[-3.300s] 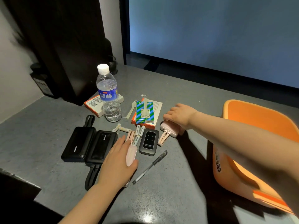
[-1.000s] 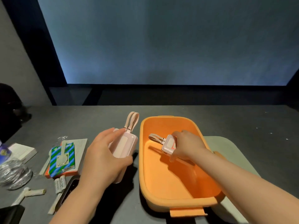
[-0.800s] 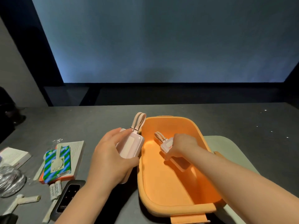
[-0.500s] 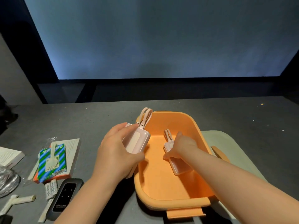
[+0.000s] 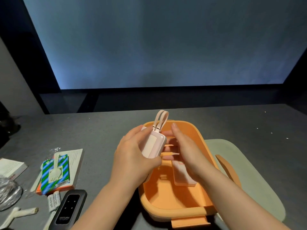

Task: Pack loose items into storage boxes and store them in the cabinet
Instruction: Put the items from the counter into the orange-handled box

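An orange storage box (image 5: pixel 177 211) stands open on the grey table. One pink power bank (image 5: pixel 183 175) lies flat on its floor. My left hand (image 5: pixel 132 156) grips a second pink power bank (image 5: pixel 153 144) with a looped strap, holding it upright over the box's left rim. My right hand (image 5: pixel 187 151) is above the box just right of it, thumb up and fingers stretched toward the held power bank, touching its far side.
A grey-green lid (image 5: pixel 245 163) lies under the box at the right. Left of the box are a black pocket router (image 5: pixel 68 209), a blue-green striped packet (image 5: pixel 54 173) on a booklet, small white tubes (image 5: pixel 53 201) and a bottle (image 5: pixel 8 196) at the edge.
My right hand let go of the first power bank on the box floor and rose to the one in my left hand. My left hand brought that one over the box rim.
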`<state>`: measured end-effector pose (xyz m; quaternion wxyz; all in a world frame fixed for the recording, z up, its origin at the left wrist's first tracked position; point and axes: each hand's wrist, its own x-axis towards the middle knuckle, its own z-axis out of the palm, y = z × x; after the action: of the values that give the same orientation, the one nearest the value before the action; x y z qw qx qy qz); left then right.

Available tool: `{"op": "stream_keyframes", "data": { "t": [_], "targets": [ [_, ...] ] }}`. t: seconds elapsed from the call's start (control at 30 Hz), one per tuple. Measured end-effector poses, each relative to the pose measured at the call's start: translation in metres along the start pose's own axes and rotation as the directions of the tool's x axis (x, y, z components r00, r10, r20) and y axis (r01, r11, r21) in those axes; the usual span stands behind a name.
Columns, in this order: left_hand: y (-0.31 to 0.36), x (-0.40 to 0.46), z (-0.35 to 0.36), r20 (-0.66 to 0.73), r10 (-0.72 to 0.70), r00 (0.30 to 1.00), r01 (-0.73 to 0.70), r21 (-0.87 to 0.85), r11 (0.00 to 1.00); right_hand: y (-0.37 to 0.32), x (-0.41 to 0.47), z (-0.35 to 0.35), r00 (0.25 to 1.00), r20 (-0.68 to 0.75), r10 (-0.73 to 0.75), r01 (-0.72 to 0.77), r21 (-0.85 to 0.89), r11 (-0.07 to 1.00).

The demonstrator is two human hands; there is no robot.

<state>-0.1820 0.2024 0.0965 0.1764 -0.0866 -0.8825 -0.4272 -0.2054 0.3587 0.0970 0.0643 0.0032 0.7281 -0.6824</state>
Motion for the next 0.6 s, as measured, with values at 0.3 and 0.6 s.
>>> {"op": "stream_keyframes", "data": {
  "t": [0.3, 0.6],
  "targets": [
    [0.009, -0.014, 0.025, 0.031, -0.008, 0.999, 0.014, -0.204, 0.979, 0.004, -0.015, -0.011, 0.996, -0.06, -0.067, 0.077, 0.182, 0.98],
    [-0.008, -0.023, 0.042, 0.15, -0.232, 0.961, 0.26, -0.212, 0.942, 0.004, -0.014, -0.002, 0.975, -0.204, -0.085, 0.076, -0.049, 0.996]
  ]
}}
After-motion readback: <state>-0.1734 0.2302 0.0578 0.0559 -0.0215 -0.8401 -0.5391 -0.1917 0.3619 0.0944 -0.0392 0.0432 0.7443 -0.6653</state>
